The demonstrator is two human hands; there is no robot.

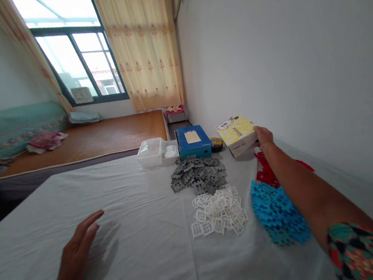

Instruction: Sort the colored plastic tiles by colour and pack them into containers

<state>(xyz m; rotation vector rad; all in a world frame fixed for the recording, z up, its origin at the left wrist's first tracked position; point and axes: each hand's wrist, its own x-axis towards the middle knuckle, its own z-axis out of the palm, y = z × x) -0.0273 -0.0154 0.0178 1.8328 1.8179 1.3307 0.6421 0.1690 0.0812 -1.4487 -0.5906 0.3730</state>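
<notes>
- Left hand (76,249) nearest: open, fingers straight, palm down, low over the white sheet (147,243) covering the table.
- Patterned sleeve (357,263) at lower right; the forearm stretches across the table.
- Blue pile (277,211) of flat lattice pieces beneath the forearm; white pile (220,211) just beside it, grey pile (199,175) behind, red pile (265,172) partly hidden by the arm.
- Right hand (263,136) at the far side by the wall, fingers clasped on the corner of a yellow box (236,134), which is tilted.
- Left of that box: small round tin (216,143), blue box (193,141), clear container (158,151).
</notes>
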